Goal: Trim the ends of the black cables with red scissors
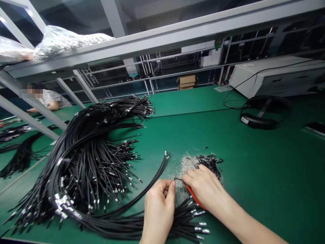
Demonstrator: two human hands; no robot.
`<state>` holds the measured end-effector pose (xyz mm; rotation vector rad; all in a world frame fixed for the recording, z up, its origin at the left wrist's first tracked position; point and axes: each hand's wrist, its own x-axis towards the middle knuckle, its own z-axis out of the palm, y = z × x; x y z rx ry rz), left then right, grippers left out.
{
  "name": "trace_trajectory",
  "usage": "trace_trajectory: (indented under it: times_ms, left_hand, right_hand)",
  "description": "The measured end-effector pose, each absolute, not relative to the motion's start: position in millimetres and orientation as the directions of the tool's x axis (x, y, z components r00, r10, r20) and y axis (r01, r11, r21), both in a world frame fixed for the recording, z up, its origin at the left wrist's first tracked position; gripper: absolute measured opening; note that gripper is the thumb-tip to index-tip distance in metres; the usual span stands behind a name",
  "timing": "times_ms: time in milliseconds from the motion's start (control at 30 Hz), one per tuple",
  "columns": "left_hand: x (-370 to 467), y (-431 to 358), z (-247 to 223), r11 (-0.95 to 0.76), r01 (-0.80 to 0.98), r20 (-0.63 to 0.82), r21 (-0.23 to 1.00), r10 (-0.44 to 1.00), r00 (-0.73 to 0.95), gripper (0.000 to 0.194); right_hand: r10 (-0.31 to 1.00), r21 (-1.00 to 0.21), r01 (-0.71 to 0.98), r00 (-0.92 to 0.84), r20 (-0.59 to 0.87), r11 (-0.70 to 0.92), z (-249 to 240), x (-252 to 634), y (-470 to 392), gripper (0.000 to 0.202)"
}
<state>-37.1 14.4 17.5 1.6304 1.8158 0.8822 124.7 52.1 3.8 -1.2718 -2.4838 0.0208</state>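
Note:
My left hand (159,206) is closed in a pinch at the lower middle, holding the end of a black cable that is mostly hidden by the fingers. Just to its right, my right hand (203,186) grips a red-handled tool (195,197), whose thin metal tip reaches the left fingertips. Below and left of the hands curves a bundle of black cables (111,223) with silvery ends. A few cables (159,169) arc up beside my left hand. Short black cut pieces (210,162) and pale fibre scraps (189,164) lie beyond my right hand.
A large cable pile (93,135) covers the left of the green table (266,169). At the back right are a black headband-like device (259,120), a white machine (274,78) and a phone-like object (316,128). A shelf beam (152,40) crosses above; a person (54,100) sits at far left.

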Motion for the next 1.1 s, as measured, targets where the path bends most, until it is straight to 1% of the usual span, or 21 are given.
trace_trajectory:
  times_ms: [167, 300, 367, 467, 533, 600, 667, 733, 767, 833, 900, 967, 1000, 1067, 1100]
  left_hand:
    - [-38, 15, 16, 0.058, 0.632, 0.023, 0.772, 0.993, -0.12, 0.033]
    - [-40, 14, 10, 0.091, 0.542, -0.034, 0.835, 0.993, -0.115, 0.035]
    - [-41, 14, 9, 0.111, 0.48, -0.066, 0.87, 0.992, -0.111, 0.036]
    - [-42, 14, 10, 0.135, 0.407, -0.095, 0.904, 0.989, -0.117, 0.037]
    - [-41, 14, 14, 0.137, 0.392, -0.094, 0.91, 0.987, -0.128, 0.036]
    - [-40, 12, 17, 0.107, 0.412, -0.065, 0.905, 0.991, -0.115, 0.03]
    - [-40, 6, 16, 0.035, 0.462, -0.012, 0.886, 0.998, -0.054, 0.022]
    - [-43, -4, 12, -0.037, 0.51, 0.018, 0.86, 0.999, 0.042, 0.017]
    - [-45, -10, 8, -0.056, 0.518, 0.011, 0.853, 0.996, 0.089, 0.018]
    - [-52, -20, 2, -0.081, 0.498, -0.019, 0.864, 0.981, 0.192, 0.027]
    - [-61, -20, 0, -0.094, 0.477, -0.017, 0.874, 0.974, 0.224, 0.034]
    - [-68, -9, 4, -0.1, 0.536, 0.007, 0.838, 0.985, 0.173, 0.031]
    - [-70, 2, 6, -0.102, 0.611, 0.026, 0.785, 0.991, 0.132, 0.027]
    - [-69, 30, 10, -0.106, 0.818, 0.122, 0.566, 0.992, 0.044, 0.022]
    - [-66, 45, 10, -0.092, 0.89, 0.173, 0.446, 0.985, 0.015, 0.019]
  right_hand:
    - [0.804, -0.197, 0.784, -0.538, 0.254, 0.588, 5, 125, 51, 0.02]
    - [0.83, -0.288, 0.779, -0.512, 0.22, 0.557, 4, 128, 52, 0.02]
    - [0.857, -0.336, 0.789, -0.459, 0.236, 0.515, 3, 129, 54, 0.019]
    - [0.914, -0.415, 0.822, -0.295, 0.277, 0.391, 0, 129, 59, 0.017]
    - [0.946, -0.479, 0.827, -0.183, 0.267, 0.295, -2, 128, 61, 0.012]
    - [0.962, -0.527, 0.813, -0.142, 0.234, 0.248, -4, 128, 63, 0.013]
    - [0.963, -0.571, 0.778, -0.169, 0.211, 0.262, -5, 130, 63, 0.017]
    - [0.955, -0.631, 0.716, -0.223, 0.197, 0.298, -2, 135, 62, 0.02]
    - [0.949, -0.668, 0.676, -0.257, 0.181, 0.311, 1, 139, 61, 0.024]
    - [0.928, -0.738, 0.591, -0.348, 0.131, 0.326, 9, 148, 60, 0.034]
    - [0.893, -0.783, 0.526, -0.443, 0.082, 0.333, 17, 156, 59, 0.037]
    - [0.864, -0.801, 0.497, -0.501, 0.047, 0.332, 23, 161, 59, 0.032]
    - [0.863, -0.8, 0.502, -0.504, 0.036, 0.327, 25, 161, 59, 0.028]
    - [0.881, -0.785, 0.542, -0.473, 0.011, 0.301, 28, 161, 60, 0.024]
    - [0.896, -0.775, 0.564, -0.444, 0.005, 0.284, 29, 160, 59, 0.025]
